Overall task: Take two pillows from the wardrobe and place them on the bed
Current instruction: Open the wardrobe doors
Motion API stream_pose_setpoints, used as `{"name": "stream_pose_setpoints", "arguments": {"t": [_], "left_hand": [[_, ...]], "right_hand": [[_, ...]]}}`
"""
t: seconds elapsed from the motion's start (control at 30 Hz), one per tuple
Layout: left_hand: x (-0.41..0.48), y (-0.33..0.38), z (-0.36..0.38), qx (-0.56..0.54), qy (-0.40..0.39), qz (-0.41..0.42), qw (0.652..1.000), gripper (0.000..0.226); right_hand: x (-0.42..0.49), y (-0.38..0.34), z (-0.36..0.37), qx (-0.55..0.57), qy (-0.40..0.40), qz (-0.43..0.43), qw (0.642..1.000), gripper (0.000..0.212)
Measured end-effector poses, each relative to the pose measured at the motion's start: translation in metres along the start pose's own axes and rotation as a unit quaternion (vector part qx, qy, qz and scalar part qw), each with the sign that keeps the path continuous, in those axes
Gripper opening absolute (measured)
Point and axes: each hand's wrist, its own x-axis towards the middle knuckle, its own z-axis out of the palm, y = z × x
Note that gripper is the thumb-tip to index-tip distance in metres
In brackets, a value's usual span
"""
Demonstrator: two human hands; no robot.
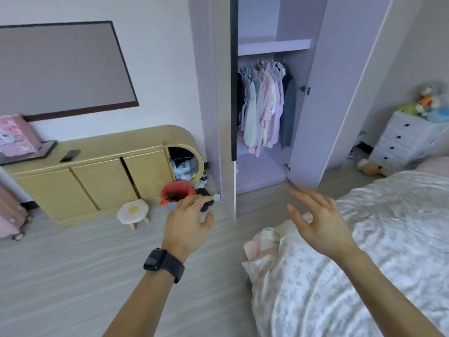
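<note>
Head view puts both my hands out front with nothing in them: left hand (188,221) loosely curled, right hand (320,223) spread flat above the corner of the bed (388,227). I see a pillow (286,259) lying on that near corner, floral with a pink edge; whether a second one is beside it I cannot tell. Ahead, the wardrobe (264,113) stands open, showing hanging clothes (262,103), a bare upper shelf and a bare floor, no pillow visible inside. My worry is the pillow at the corner: it overhangs the mattress edge and a brush from my right arm could tip it onto the floor. The open wardrobe door (323,105) juts toward the bed, narrowing the passage; left of it, a stool (133,211) and red bin (176,190) crowd the floor, but the middle lane is free
</note>
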Motion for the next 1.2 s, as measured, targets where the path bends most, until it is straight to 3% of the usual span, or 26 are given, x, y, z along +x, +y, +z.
{"name": "stream_pose_setpoints", "arguments": {"t": [0.43, 0.83, 1.2], "left_hand": [[0.284, -0.04, 0.108, -0.042, -0.143, 0.141, 0.979, 0.035], [0.505, 0.021, 0.223, -0.055, -0.267, 0.255, 0.928, 0.039], [0.628, 0.122, 0.303, -0.072, -0.303, 0.394, 0.864, 0.038]], "right_hand": [[0.161, 0.04, 0.106, -0.028, 0.07, 0.172, 0.982, 0.041], [0.326, 0.093, 0.129, -0.048, 0.089, 0.305, 0.947, 0.045], [0.394, 0.14, 0.116, -0.092, 0.195, 0.448, 0.867, 0.048]]}}
